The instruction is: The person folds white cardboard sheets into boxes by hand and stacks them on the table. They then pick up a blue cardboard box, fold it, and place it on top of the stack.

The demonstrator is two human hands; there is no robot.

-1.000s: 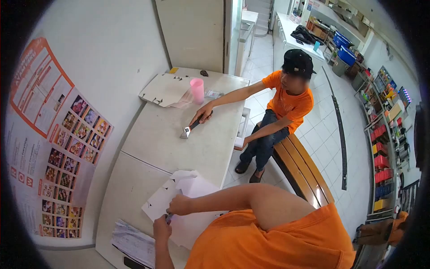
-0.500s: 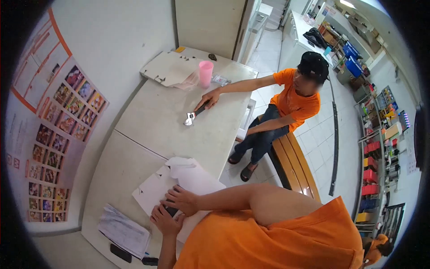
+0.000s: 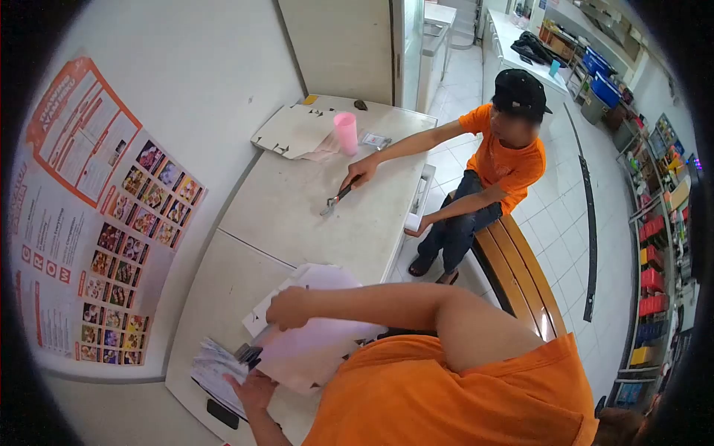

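Note:
My right hand (image 3: 290,308) is closed at the upper edge of a large whitish-pink sheet (image 3: 316,353) that lies bent over other papers. Lower left of it, my left hand (image 3: 254,390) has its thumb out to the side and its fingers at a small dark and silver object (image 3: 247,354), too blurred to name. That object is over the stack of printed papers (image 3: 219,372). White sheets with small dark corner marks (image 3: 259,316) lie beneath my right hand.
Across the table (image 3: 260,197), a person in a black cap (image 3: 513,149) holds a dark-handled metal tool (image 3: 342,197). A pink cup (image 3: 346,134), a cardboard sheet (image 3: 286,134) and a small packet (image 3: 375,140) sit beyond. A black phone-like object (image 3: 222,414) lies near the edge.
My hands have separated: the right is now at the sheet's edge, the left lower with the dark object, shifted left. The large sheet has been raised and turned. The other person's tool has tilted.

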